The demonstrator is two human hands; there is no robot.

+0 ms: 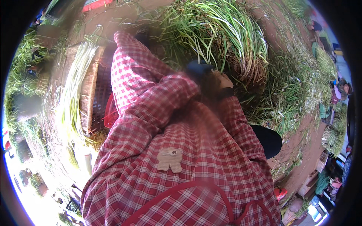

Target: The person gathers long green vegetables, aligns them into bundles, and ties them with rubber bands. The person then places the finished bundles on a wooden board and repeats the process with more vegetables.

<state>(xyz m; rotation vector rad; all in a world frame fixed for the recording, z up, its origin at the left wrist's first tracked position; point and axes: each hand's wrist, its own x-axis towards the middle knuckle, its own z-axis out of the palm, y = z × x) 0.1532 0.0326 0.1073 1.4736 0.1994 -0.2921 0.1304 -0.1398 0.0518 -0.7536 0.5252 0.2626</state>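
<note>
My left hand, in a dark blue glove, reaches across my lap to the lower edge of a heap of long green leafy stalks. My right hand is beside it, with curled fingers at the lower ends of a few stalks. A blur covers the space between both hands, so the grip of neither is clear. Brown, stringy roots of the heap lie just right of my right hand. A bundle of pale, trimmed stalks lies to my left, along a cloth-covered crate.
A red plastic basket sits between the crate and my checked apron. Loose green trimmings cover the dirt floor at right. A black round seat shows by my right elbow. Other people sit at the far right.
</note>
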